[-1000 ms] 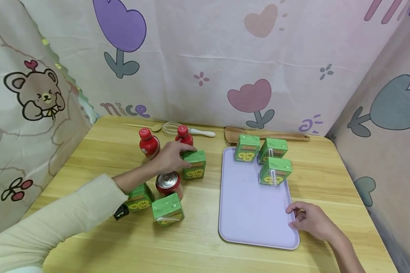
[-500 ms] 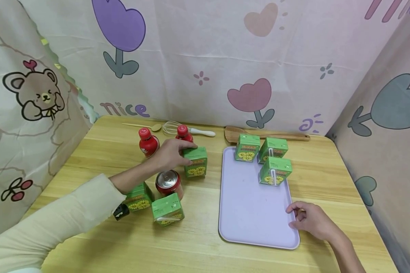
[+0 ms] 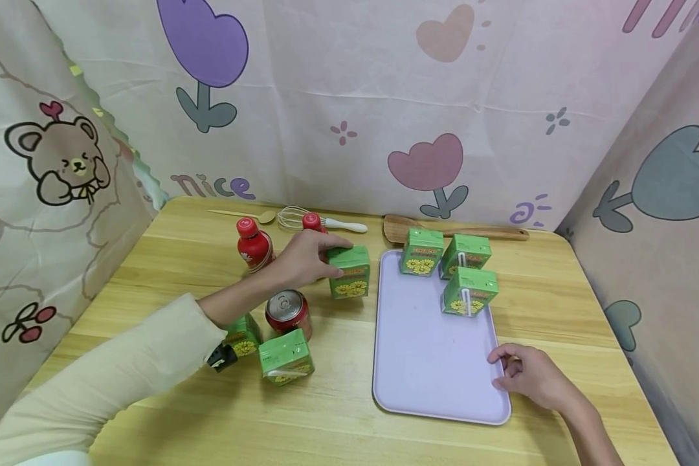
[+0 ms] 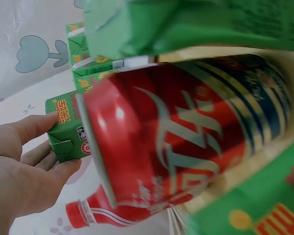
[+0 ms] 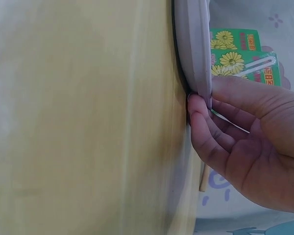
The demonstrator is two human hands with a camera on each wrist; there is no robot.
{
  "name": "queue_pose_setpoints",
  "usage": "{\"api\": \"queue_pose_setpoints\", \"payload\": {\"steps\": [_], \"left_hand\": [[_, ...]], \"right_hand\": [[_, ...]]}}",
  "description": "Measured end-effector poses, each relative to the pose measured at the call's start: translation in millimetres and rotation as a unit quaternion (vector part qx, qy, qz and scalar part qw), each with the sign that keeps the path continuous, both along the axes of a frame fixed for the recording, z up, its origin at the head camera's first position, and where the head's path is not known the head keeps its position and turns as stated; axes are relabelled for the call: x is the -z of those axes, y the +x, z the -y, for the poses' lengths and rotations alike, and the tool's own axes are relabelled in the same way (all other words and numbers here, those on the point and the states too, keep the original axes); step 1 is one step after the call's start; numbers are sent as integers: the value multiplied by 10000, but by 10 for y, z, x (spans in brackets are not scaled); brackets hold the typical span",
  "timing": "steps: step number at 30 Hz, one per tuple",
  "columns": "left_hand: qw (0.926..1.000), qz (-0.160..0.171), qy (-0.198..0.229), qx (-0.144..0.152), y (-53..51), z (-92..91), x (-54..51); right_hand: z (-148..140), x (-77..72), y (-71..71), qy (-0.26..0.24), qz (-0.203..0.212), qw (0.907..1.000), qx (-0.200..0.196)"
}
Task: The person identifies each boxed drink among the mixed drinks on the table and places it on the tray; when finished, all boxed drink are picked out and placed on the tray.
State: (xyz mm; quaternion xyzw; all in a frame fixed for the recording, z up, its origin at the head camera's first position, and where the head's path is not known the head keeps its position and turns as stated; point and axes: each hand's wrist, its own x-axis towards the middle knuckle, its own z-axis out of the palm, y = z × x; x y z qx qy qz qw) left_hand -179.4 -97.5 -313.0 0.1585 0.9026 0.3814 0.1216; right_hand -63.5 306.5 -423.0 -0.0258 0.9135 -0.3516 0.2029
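My left hand [image 3: 305, 260] grips a green drink carton [image 3: 351, 278] printed with yellow flowers, thumb on one side and fingers on the other. In the left wrist view the carton [image 4: 66, 122] is partly hidden behind a red cola can [image 4: 152, 132]. My right hand [image 3: 532, 377] pinches the right rim of a pale purple tray [image 3: 431, 369]. The right wrist view has its thumb and fingers on either side of that rim [image 5: 198, 49]. Three like cartons stand at the tray's far end: one left [image 3: 422, 254], one behind [image 3: 467, 252], one nearer [image 3: 469, 292].
Left of the tray stand the cola can [image 3: 288, 314], two more green cartons [image 3: 287, 358] [image 3: 246, 336] and two red bottles [image 3: 254, 244] [image 3: 312, 222]. A whisk [image 3: 343, 225], a small spoon [image 3: 265, 217] and a wooden spatula [image 3: 402, 231] lie along the back by the fabric wall.
My left hand has moved the green carton rightward, away from the cola can and toward the tray. My right hand and the tray have stayed in place.
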Motion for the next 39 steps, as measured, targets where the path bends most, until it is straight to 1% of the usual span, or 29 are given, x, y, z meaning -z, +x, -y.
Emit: {"api": "queue_pose_setpoints", "payload": {"steps": [3, 6, 11, 16, 18, 21, 27, 34, 39], "left_hand": [[10000, -31, 45, 59, 5, -56, -38], [9997, -16, 199, 130, 7, -117, -65], [9988, 44, 397, 286, -8, -244, -83], [9981, -28, 411, 461, -15, -419, -97], [9983, -3, 366, 458, -17, -494, -98], [9988, 118, 271, 392, -18, -602, -100], [9987, 288, 96, 404, -36, -789, -53], [9987, 300, 117, 388, -92, -962, 53], [9988, 311, 89, 375, -110, -1057, 71]], "right_hand": [[-2, 4, 2, 1, -2, 10000, 5], [-6, 3, 4, -12, 1, 10000, 0], [-7, 5, 8, -20, 24, 10000, 28], [-4, 9, 12, -6, 24, 10000, 59], [-5, 7, 17, -12, 4, 10000, 41], [-2, 5, 24, -15, -20, 10000, 30], [7, -2, 19, -1, -44, 10000, 24], [7, -12, 9, -60, -116, 9999, -54], [5, -9, 14, -84, -86, 9999, -54]]}}
